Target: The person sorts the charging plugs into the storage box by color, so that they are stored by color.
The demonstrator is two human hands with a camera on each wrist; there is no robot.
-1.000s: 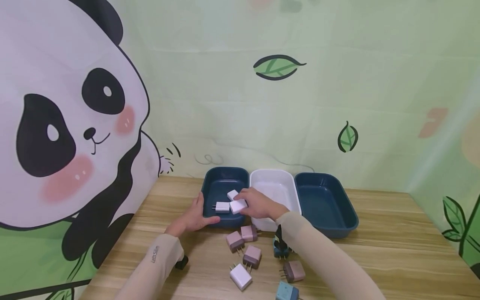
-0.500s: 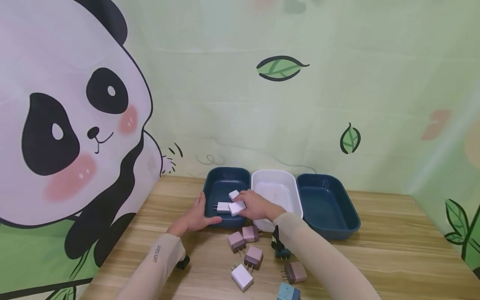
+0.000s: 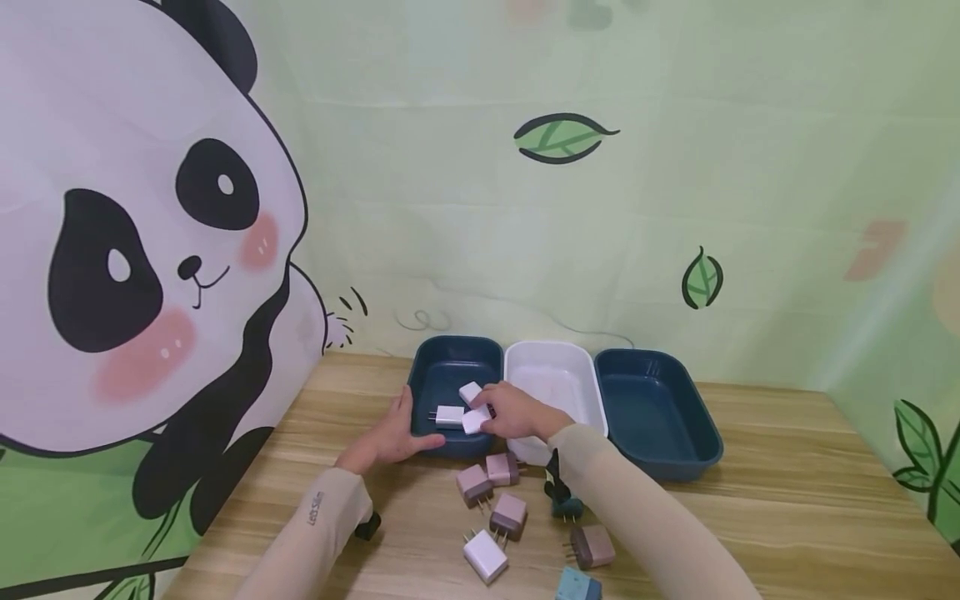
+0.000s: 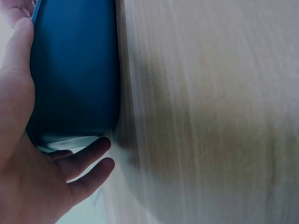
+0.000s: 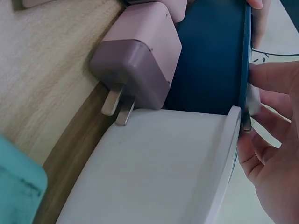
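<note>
My left hand (image 3: 390,429) rests at the left blue tray (image 3: 457,446), its thumb along the near rim and its fingers spread by the side. In the left wrist view those fingers are nearly straight beside the tray's corner. My right hand (image 3: 519,412) pinches a white charger plug (image 3: 476,420) low inside that tray. Two more white charger plugs lie there: one (image 3: 450,417) with prongs pointing left, another (image 3: 470,393) behind the held one. In the right wrist view, the tray wall mostly hides the held charger plug; fingers (image 5: 273,77) reach over the rim.
A white tray (image 3: 551,367) and another blue tray (image 3: 660,408) stand to the right. In front on the wooden table (image 3: 795,517) lie several pink charger plugs (image 3: 510,515), a white one (image 3: 486,556) and blue ones (image 3: 577,585). A panda-print cloth (image 3: 420,208) hangs behind.
The right hand has lowered the white charger plug slightly, close beside the other two in the blue tray. My left hand stays at the tray. The head view has shifted a little.
</note>
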